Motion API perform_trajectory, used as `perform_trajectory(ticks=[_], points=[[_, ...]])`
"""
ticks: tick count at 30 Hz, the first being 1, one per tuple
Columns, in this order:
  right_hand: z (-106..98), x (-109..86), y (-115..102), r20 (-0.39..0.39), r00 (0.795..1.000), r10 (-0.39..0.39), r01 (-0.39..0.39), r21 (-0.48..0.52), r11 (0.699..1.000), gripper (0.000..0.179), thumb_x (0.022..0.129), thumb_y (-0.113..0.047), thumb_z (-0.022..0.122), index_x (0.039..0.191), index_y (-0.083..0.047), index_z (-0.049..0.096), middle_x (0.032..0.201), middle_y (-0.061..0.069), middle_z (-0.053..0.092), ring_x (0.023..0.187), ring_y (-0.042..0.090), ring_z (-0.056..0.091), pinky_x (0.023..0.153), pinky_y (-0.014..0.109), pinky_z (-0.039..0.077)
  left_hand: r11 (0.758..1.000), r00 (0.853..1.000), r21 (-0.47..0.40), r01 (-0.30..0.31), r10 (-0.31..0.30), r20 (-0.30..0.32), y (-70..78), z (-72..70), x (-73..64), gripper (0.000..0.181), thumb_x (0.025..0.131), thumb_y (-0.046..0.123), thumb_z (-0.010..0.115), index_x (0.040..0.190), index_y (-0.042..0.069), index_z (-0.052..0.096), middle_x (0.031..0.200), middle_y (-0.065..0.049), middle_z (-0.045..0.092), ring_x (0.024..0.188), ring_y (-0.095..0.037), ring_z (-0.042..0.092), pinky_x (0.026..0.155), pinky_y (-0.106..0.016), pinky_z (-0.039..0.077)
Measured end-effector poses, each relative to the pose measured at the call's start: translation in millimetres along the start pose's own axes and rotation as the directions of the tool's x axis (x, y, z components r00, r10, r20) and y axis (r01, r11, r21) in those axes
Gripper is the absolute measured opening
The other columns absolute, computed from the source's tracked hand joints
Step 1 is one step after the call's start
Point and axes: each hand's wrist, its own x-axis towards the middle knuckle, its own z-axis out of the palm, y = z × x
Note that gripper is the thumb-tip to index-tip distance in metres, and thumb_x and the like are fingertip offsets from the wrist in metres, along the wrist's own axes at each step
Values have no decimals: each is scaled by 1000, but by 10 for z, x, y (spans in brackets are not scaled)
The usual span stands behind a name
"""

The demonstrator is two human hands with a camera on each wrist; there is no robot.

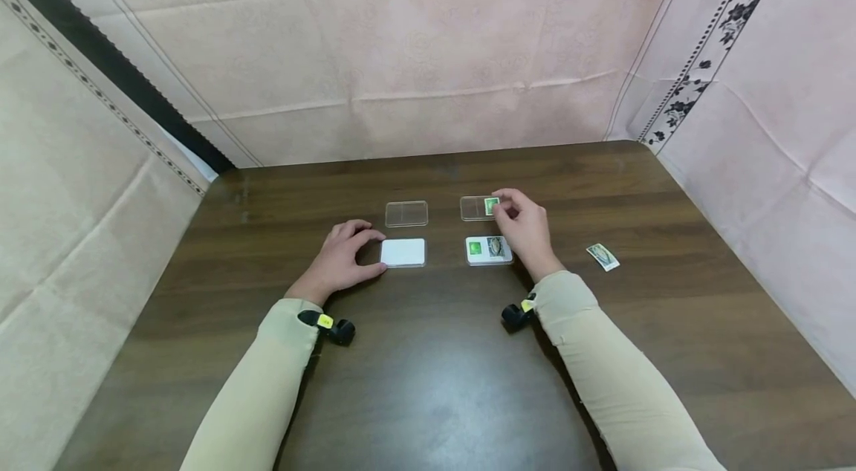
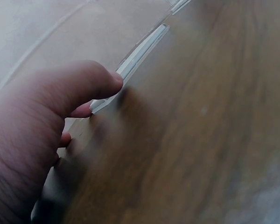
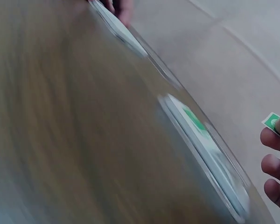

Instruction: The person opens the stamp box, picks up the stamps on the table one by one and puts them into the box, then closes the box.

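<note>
My left hand holds the left side of a shallow clear case with a white insert, thumb at the near corner and a finger at the far one. Between thumb and forefinger, my right hand pinches a small green postage stamp, raised off the table in the right wrist view. From the head, that stamp overlaps a clear lid. Just nearer lies a second white-filled case, bearing a green stamp and a darker stamp side by side.
Behind the left case lies another clear lid. A loose stamp rests on the brown wooden table, right of my right hand. Pale cloth hangs along the table's far and side edges.
</note>
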Motion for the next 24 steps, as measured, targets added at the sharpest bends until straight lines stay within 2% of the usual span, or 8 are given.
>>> perform_trajectory(ticks=[4,12,17,20,21,24], points=[[141,-51,-128,33,999,-11,11,0,1000,18,97,-14,66,114,-12,71,88,3,71,79,19,60,73,35,48,1000,1000,-9,3,-4,-5,6,-1,-4,55,87,52,73,134,27,61,150,-10,40,136,-34,31,109,-60,31],[457,-170,-396,90,993,-75,75,1,997,14,97,-16,66,108,-11,73,86,2,73,74,18,62,69,34,51,1000,1000,-13,6,-6,-5,9,-8,2,54,86,51,74,133,26,62,150,-11,40,136,-34,31,109,-61,31],[653,-217,-527,141,990,-25,33,-58,998,13,98,-22,66,107,-15,73,90,-3,73,78,15,63,70,33,52,1000,1000,-17,8,-8,0,13,-7,19,54,87,50,74,133,26,62,151,-11,40,137,-34,30,110,-60,30],[752,-244,-600,172,985,7,7,-77,997,13,98,-23,67,106,-16,74,90,-4,73,81,14,64,74,36,54,1000,1000,-16,11,-11,1,23,-9,22,54,86,50,74,133,26,62,151,-11,40,137,-34,30,110,-60,29],[782,-251,-625,180,984,12,3,-81,997,13,98,-23,67,105,-17,74,89,-5,73,81,13,64,80,38,54,1000,1000,-16,12,-12,2,25,-7,23,54,86,50,74,133,26,62,151,-11,40,137,-35,31,110,-61,29],[866,-278,-690,205,979,17,0,-81,997,11,97,-23,68,102,-17,75,88,-6,73,80,12,66,83,40,54,1000,1000,-9,17,-17,1,25,-1,24,54,86,51,74,133,26,62,151,-12,40,136,-35,31,110,-61,29]])
